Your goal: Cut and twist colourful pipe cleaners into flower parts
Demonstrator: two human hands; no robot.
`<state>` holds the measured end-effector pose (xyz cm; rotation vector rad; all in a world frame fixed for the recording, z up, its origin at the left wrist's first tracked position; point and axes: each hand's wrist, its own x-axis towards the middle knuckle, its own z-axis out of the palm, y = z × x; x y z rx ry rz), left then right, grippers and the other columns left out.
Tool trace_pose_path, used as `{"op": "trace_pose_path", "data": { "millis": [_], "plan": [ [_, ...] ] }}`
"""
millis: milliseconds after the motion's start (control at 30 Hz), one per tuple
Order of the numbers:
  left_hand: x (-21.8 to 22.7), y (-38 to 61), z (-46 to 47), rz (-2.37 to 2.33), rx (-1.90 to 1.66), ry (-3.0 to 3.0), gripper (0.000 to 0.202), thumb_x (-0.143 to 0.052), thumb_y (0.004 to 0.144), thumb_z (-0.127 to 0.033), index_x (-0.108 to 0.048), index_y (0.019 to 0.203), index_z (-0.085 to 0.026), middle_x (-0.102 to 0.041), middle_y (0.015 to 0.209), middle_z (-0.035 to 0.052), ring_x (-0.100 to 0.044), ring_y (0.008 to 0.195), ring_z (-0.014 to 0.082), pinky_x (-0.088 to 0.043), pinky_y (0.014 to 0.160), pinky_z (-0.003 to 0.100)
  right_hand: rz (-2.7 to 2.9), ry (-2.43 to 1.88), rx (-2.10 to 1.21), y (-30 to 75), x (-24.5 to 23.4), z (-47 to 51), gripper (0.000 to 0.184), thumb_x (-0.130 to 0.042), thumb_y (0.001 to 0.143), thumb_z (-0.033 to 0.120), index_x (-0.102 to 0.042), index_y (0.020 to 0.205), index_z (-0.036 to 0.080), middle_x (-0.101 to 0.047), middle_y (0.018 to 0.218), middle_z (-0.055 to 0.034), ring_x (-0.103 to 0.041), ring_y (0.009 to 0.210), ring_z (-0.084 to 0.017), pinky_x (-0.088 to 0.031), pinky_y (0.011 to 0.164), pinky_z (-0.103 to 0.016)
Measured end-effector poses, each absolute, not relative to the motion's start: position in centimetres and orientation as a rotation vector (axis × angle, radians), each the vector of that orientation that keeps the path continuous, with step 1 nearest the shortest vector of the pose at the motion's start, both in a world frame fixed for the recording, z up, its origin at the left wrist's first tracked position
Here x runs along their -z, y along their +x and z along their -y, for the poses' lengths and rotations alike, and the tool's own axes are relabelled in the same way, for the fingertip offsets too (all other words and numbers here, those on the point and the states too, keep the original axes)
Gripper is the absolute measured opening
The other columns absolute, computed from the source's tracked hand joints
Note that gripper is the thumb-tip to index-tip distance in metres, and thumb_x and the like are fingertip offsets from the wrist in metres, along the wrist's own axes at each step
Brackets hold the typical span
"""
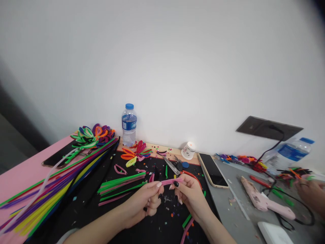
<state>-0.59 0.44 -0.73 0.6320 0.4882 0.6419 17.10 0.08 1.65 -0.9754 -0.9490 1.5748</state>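
Both my hands are pinched on a short pink pipe cleaner (169,181) held level between them above a black mat (152,230). My left hand (144,200) grips its left end with thumb and fingertips. My right hand (189,195) grips its right end the same way. Just behind my hands lie scissors (172,166) and a bundle of green and pink pipe cleaner pieces (122,184). Small coloured scraps are scattered on the mat under my hands.
Long pipe cleaners (50,189) in many colours fan out at left, with finished flowers (91,135) behind. A water bottle (129,124), small white cup (188,150), phone (212,169), and pink glue gun (264,200) stand around. Another person's hand (311,193) works at right.
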Motion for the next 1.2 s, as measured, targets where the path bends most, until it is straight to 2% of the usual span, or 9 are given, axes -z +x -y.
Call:
{"op": "trace_pose_path", "data": {
  "millis": [133,433,800,1033,1200],
  "plan": [
    [1.0,-0.5,-0.6,-0.487,-0.664,0.61,0.024,-0.048,0.084,-0.037,-0.046,0.072,-0.017,-0.02,0.049,-0.0094,-0.013,0.042,0.0048,-0.008,0.04,0.02,0.939,-0.967,-1.545,17.1,-1.5,-0.1,0.019,-0.069,0.069,0.024,-0.053,0.066,0.014,-0.064,0.066,-0.002,-0.047,0.039,-0.005,-0.032,0.034,-0.014],
    [0.6,-0.9,-0.5,-0.356,-0.557,0.525,0.023,-0.042,0.088,-0.029,-0.044,0.07,-0.015,-0.021,0.052,-0.0078,-0.014,0.043,0.005,-0.009,0.04,0.018,0.975,-0.92,-1.547,17.3,-1.2,-0.3,0.011,-0.066,0.074,0.02,-0.057,0.073,0.014,-0.063,0.068,-0.0014,-0.047,0.042,-0.004,-0.037,0.036,-0.013],
    [-0.4,-1.1,-0.4,-0.266,-0.439,0.452,0.022,-0.039,0.088,-0.027,-0.04,0.069,-0.015,-0.021,0.054,-0.0066,-0.014,0.044,0.0059,-0.012,0.041,0.018,0.969,-0.9,-1.571,17.5,-1.3,-0.2,0.009,-0.066,0.074,0.021,-0.06,0.074,0.015,-0.055,0.05,0.0033,-0.044,0.039,-0.004,-0.035,0.035,-0.012],
    [-0.6,-1.1,-0.3,-0.268,-0.426,0.463,0.022,-0.039,0.088,-0.028,-0.04,0.07,-0.016,-0.021,0.055,-0.0063,-0.015,0.045,0.006,-0.012,0.042,0.018,0.98,-0.897,-1.619,17.6,-1.4,-0.2,0.011,-0.065,0.075,0.022,-0.064,0.083,0.015,-0.055,0.051,0.0025,-0.044,0.04,-0.004,-0.036,0.037,-0.013],
    [-0.2,-0.9,-0.2,-0.308,-0.506,0.515,0.026,-0.037,0.09,-0.031,-0.038,0.068,-0.017,-0.02,0.053,-0.0069,-0.013,0.044,0.0059,-0.01,0.041,0.019,1.022,-0.94,-1.592,17.5,-1.4,-0.3,0.011,-0.065,0.074,0.023,-0.065,0.078,0.013,-0.062,0.068,-0.0028,-0.048,0.043,-0.005,-0.037,0.037,-0.014]
  ]
}}
